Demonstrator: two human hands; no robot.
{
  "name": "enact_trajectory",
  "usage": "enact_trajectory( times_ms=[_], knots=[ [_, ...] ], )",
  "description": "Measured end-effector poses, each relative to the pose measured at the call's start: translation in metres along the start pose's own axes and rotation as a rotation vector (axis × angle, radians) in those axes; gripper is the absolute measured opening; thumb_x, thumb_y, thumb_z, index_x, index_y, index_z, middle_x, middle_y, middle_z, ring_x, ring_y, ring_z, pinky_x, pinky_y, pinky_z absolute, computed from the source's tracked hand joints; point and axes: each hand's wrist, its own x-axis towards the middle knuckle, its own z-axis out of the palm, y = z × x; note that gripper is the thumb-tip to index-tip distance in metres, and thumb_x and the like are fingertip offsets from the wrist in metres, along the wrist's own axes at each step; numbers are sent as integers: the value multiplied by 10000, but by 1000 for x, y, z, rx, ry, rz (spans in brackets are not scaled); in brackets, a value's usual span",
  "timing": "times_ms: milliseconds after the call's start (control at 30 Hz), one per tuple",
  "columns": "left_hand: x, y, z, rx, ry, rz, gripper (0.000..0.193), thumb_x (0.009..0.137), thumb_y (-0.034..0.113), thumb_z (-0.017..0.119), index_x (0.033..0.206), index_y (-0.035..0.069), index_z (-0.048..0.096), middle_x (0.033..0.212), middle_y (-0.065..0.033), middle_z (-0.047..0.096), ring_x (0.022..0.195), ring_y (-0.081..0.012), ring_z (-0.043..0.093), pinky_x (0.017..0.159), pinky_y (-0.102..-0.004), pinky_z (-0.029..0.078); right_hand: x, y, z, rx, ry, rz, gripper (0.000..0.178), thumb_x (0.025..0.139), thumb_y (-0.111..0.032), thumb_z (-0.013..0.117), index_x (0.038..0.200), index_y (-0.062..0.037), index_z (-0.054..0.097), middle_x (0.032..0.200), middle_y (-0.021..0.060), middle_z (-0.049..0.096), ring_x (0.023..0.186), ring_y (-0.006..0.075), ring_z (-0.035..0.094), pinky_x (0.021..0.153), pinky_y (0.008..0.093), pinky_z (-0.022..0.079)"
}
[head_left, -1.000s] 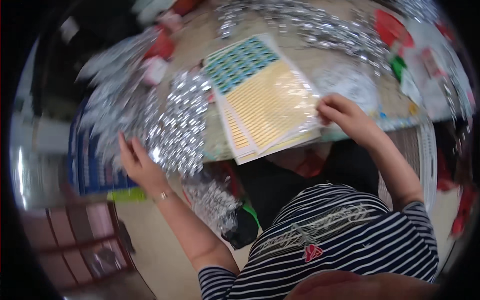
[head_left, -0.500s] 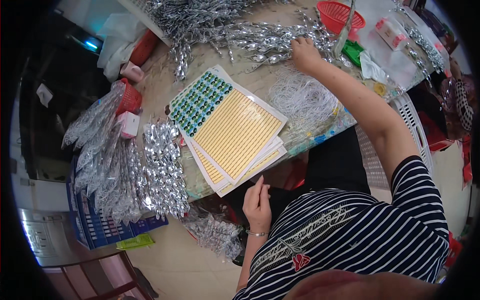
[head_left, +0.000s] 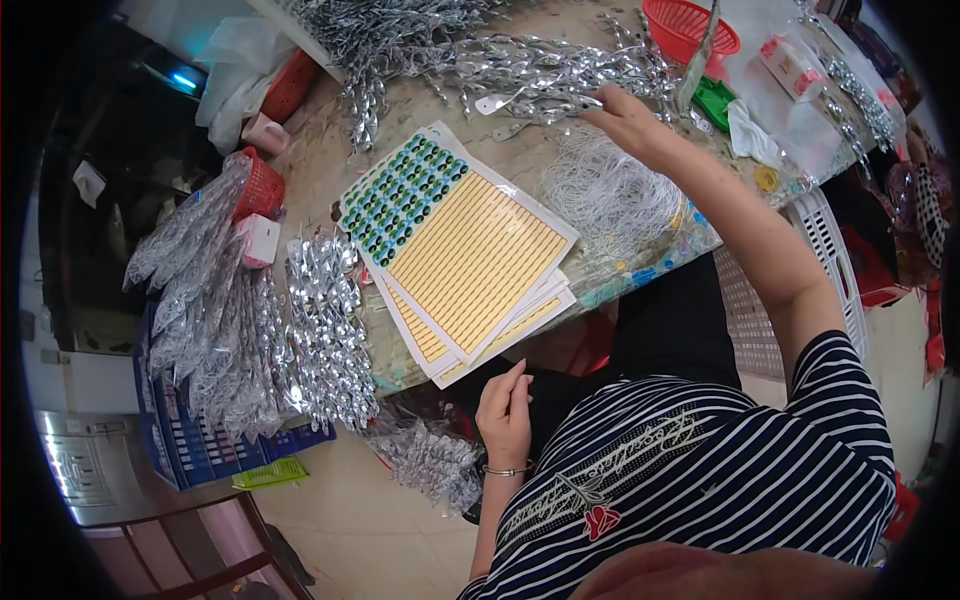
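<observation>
My right hand (head_left: 630,122) reaches over the table with its fingers closed on the end of a shiny silver twisted strip (head_left: 548,98). Other such strips lie in a loose heap (head_left: 460,62) beyond it. My left hand (head_left: 505,408) is low in front of my body, just off the table's near edge, its thumb and fingers pressed together; whatever they may hold cannot be made out. Between the hands lie overlapping sticker sheets (head_left: 478,265), with green-blue ovals at one end and yellow striped rows at the other. A tangle of white string (head_left: 612,190) sits below my right wrist.
Bundles of silver strips (head_left: 325,335) and plastic-wrapped ones (head_left: 205,300) hang over the table's left side. A red basket (head_left: 690,30), a green tray (head_left: 713,100) and a tissue pack (head_left: 792,66) stand far right. A white plastic crate (head_left: 752,315) stands below.
My right hand has drawn slightly right and toward me, and a silver strip now stretches out from its fingers. My left hand has shifted a little left and down, its fingers still together.
</observation>
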Motion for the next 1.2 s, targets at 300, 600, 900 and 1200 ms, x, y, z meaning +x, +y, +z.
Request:
enact_trajectory(
  times_ms=[300,600,900,1200],
  knots=[
    [-3,5,9,17,-93,46,205,896,4,565,1080,3,654,872,-72,637,677,-96,572,597,-204,467,-24,-20,-15,-118,61,-217,356,875,-208,576,1143,16,513,998,109,592,866,160,520,793,306,436],
    [-6,6,1,34,-94,14,209,895,9,565,1081,7,658,856,-62,636,655,-86,560,592,-201,461,-29,-58,-32,85,4,-224,307,851,-217,565,1083,-19,533,822,8,506,770,103,451,687,261,392],
    [27,36,-1,85,105,115,258,882,-9,574,1136,-36,613,888,-69,637,742,-107,561,667,-214,454,-106,-98,-16,223,-304,-135,267,856,-212,574,1059,-42,544,826,-15,526,745,68,456,661,242,384],
    [60,74,18,467,-226,660,464,766,187,731,1163,0,580,882,-87,646,821,-256,611,778,-364,457,-167,-86,1,181,-714,-293,232,876,-186,564,1041,-24,584,915,83,639,823,165,614,726,331,486]
  ],
)
